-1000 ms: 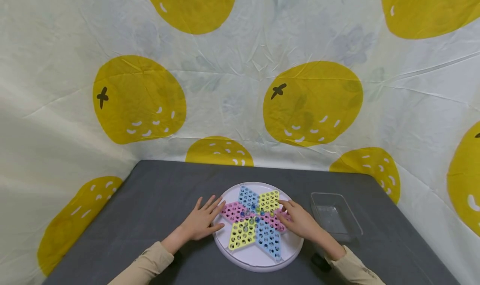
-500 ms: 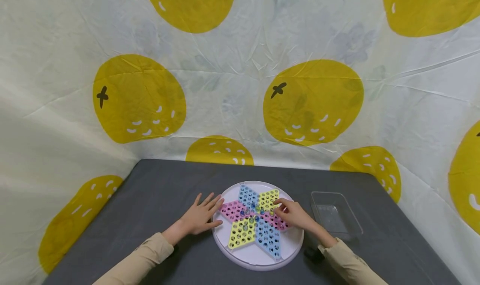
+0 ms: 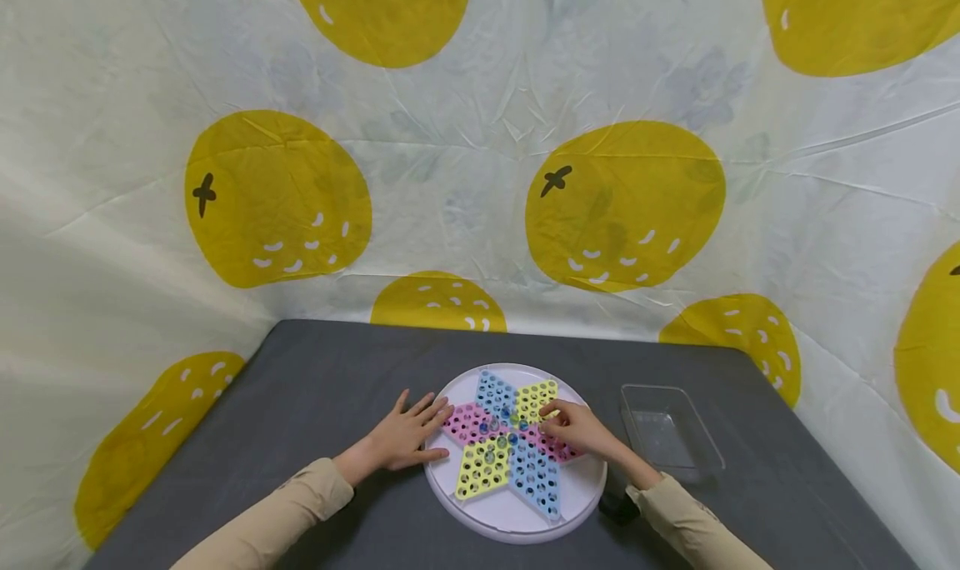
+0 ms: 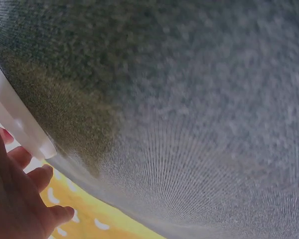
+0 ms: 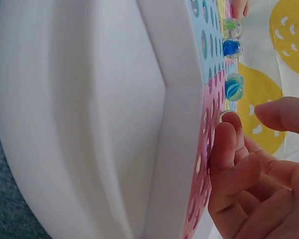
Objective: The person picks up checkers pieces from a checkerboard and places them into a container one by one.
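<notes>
One grey table (image 3: 315,403) beneath a lemon-printed curtain (image 3: 450,178)

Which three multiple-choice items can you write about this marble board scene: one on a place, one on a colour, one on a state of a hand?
1. Where is the clear plastic tray?
A. right of the round board
B. left of it
C. on top of it

2. What colour is the table cover?
A. red
B. dark grey
C. white

3. How does the left hand lie?
A. gripping a marble
B. flat, fingers spread at the board's edge
C. inside the tray

Answers: 1 A, the tray sits beside the board's right side. 2 B, the cloth is dark grey. 3 B, its fingers are straight on the rim.
</notes>
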### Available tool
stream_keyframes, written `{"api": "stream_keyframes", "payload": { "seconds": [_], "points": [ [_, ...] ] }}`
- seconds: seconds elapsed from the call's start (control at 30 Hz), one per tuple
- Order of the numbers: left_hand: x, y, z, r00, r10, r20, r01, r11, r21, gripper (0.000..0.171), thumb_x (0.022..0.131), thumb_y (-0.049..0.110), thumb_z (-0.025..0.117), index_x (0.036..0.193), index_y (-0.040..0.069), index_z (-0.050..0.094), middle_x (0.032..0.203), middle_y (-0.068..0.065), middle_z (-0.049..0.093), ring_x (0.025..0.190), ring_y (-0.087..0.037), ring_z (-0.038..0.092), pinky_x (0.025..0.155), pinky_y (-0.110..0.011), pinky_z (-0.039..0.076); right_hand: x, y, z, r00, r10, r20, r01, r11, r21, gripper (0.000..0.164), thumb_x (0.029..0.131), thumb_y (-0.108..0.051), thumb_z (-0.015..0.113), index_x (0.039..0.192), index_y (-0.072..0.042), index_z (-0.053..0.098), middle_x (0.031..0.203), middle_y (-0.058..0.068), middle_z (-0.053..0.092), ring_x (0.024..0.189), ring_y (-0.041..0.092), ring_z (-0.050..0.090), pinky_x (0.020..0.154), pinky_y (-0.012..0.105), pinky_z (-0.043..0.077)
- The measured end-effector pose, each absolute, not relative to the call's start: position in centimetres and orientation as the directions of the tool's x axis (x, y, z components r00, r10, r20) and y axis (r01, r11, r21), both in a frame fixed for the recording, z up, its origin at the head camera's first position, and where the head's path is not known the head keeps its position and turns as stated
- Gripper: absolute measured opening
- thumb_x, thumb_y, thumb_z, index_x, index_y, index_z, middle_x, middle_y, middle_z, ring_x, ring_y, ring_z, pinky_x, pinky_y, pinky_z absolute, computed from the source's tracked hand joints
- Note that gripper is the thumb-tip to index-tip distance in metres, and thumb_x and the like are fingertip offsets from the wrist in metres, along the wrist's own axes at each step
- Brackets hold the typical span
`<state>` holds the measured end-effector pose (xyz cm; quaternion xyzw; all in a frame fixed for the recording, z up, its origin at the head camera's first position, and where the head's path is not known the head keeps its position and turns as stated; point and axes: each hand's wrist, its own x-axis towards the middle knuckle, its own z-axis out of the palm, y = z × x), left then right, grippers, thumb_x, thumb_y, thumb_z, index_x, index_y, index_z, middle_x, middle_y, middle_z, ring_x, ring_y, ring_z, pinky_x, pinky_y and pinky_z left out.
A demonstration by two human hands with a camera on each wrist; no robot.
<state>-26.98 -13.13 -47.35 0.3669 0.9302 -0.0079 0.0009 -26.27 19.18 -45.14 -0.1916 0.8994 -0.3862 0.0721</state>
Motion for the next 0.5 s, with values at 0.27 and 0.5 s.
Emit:
{"api": "stream_keyframes", "payload": {
  "seconds": [0.27, 0.5],
  "points": [
    [-27.07, -13.07, -47.49, -0.718, 0.696, -0.003, 0.695, 0.716, -0.061, 0.075, 0.086, 0.062, 0.034, 0.141, 0.013, 0.026, 0.148, -0.007, 0.026, 0.135, -0.031, 0.024, 0.102, -0.061, 0.016, -26.44, 19.34, -45.28, -0.922, -0.387, -0.002, -0.264, 0.63, -0.73, 0.021, 0.083, -0.017, 0.06, 0.095, 0.0, 0.061, 0.066, 0.009, 0.059, 0.054, 0.008, 0.048, 0.045, 0.02, 0.037],
    [-27.15, -12.91, -47.67, -0.719, 0.695, -0.017, 0.693, 0.716, -0.086, 0.076, 0.084, 0.063, 0.034, 0.143, 0.017, 0.022, 0.149, -0.005, 0.023, 0.136, -0.03, 0.022, 0.102, -0.061, 0.017, -26.33, 19.23, -45.22, -0.929, -0.371, 0.008, -0.268, 0.657, -0.705, 0.019, 0.081, -0.015, 0.061, 0.093, 0.0, 0.062, 0.063, 0.005, 0.057, 0.051, 0.004, 0.041, 0.044, 0.018, 0.032]
  ]
}}
